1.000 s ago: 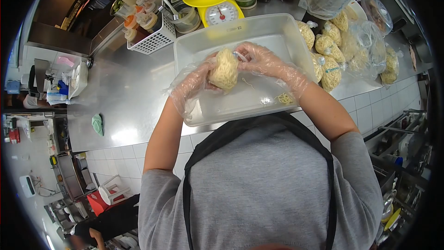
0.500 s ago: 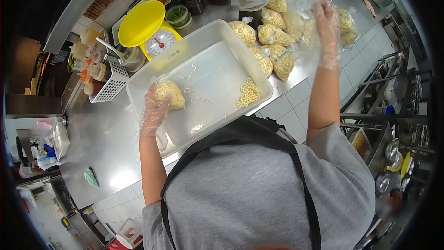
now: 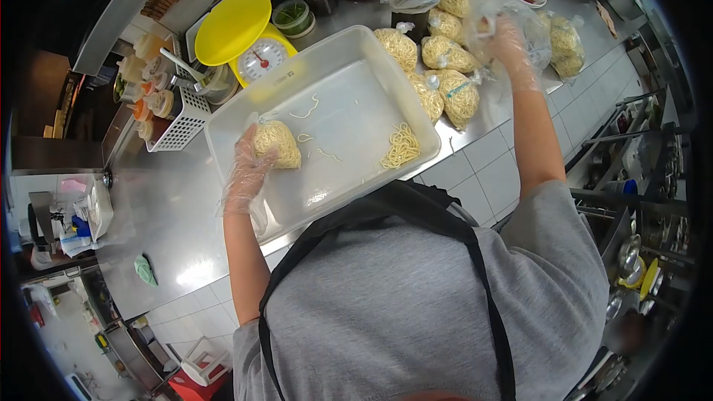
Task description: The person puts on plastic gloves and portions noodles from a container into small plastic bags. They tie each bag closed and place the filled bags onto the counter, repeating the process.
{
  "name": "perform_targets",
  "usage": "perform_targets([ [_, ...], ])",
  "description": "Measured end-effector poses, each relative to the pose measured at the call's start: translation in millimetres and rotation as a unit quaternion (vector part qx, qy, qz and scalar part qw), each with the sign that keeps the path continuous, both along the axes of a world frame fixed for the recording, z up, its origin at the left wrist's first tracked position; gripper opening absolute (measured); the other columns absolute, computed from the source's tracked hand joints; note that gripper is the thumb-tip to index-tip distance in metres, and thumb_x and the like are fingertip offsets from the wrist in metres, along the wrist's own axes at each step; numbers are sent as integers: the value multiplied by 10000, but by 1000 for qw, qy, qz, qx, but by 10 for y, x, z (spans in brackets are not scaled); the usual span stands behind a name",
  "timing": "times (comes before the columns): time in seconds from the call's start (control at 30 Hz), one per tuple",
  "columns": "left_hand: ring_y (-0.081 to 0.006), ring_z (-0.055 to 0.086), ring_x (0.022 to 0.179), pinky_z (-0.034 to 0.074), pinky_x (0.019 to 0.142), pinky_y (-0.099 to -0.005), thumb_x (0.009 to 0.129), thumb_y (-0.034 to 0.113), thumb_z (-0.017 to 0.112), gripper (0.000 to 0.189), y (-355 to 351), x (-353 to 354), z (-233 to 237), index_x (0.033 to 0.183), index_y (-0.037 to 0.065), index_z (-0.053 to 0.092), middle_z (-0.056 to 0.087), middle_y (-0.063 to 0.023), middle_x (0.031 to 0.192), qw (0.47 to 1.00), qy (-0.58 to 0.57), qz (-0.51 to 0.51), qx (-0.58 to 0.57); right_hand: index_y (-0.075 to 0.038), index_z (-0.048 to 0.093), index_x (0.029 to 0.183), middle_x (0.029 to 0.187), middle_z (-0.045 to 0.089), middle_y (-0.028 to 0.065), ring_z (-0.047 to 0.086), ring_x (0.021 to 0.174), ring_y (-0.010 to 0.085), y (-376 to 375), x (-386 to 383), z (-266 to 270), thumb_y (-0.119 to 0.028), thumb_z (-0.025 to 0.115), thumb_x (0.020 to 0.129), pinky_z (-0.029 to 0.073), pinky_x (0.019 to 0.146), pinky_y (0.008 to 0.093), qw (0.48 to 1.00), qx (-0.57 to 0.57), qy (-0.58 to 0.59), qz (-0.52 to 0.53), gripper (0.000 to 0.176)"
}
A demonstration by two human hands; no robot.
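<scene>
My left hand (image 3: 251,160), in a clear plastic glove, is closed around a knotted bag of noodles (image 3: 278,144) at the left end of a translucent plastic tub (image 3: 327,204). A small heap of loose noodles (image 3: 401,146) lies at the tub's right end, with a few stray strands on its floor. Reaching out past the tub, my gloved right hand (image 3: 508,43) has its fingers closed on a crumpled clear plastic bag (image 3: 536,26). Several tied bags of noodles (image 3: 458,96) are grouped just left of that hand, and more bagged noodles (image 3: 567,46) sit to its right.
Behind the tub stand a yellow kitchen scale (image 3: 260,59) and a container of chopped greens (image 3: 294,18). A white basket of bottles (image 3: 182,122) is at the left. A green cloth (image 3: 145,270) lies on the steel counter (image 3: 163,215), whose front edge borders the tiled floor.
My right hand has moved slightly left and down, and the clear bag is now bunched around it rather than hanging below. My left hand keeps its hold on the noodle bag.
</scene>
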State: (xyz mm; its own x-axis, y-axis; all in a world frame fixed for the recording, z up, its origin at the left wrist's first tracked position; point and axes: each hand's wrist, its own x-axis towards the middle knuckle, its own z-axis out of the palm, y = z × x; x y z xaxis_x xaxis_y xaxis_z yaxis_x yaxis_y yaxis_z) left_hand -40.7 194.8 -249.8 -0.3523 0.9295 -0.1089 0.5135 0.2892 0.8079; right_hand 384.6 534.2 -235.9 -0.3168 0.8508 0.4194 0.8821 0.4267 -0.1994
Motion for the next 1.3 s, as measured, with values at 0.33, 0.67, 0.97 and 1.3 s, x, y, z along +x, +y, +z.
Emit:
perform_targets([
  [0.33, -268, 362, 1208, 287, 1023, -324, 784, 259, 663, 713, -6, -6, -31, 1347, 37, 288, 334, -179, 1297, 1000, 18, -6, 10, -101, 634, 959, 1022, 609, 159, 587, 912, 339, -13, 122, 210, -342, 597, 738, 461, 775, 423, 978, -134, -134, -91, 329],
  [0.67, -289, 365, 1210, 297, 1018, -333, 782, 283, 660, 718, -7, -5, -36, 1348, 40, 291, 343, -192, 1295, 1000, 11, -5, 9, -108, 639, 1006, 1037, 621, 130, 597, 929, 303, 257, -124, 171, -344, 617, 698, 461, 815, 402, 948, -150, -270, -76, 389],
  [0.97, -293, 370, 1208, 300, 1018, -344, 780, 309, 660, 726, 0, 40, 53, 1348, 43, 294, 342, -193, 1305, 1000, 21, -2, -13, -71, 628, 989, 1022, 603, 180, 563, 982, 340, 117, 13, 161, -242, 667, 648, 445, 860, 399, 980, -108, -144, -89, 384],
  [1.3, -285, 363, 1218, 301, 1017, -344, 798, 274, 642, 689, 31, 70, 121, 1346, 39, 297, 349, -189, 1303, 998, 57, -13, -29, -47, 652, 897, 888, 644, 148, 611, 852, 289, -112, 102, 1116, -188, 721, 491, 471, 752, 374, 926, -290, -239, -51, 435],
])
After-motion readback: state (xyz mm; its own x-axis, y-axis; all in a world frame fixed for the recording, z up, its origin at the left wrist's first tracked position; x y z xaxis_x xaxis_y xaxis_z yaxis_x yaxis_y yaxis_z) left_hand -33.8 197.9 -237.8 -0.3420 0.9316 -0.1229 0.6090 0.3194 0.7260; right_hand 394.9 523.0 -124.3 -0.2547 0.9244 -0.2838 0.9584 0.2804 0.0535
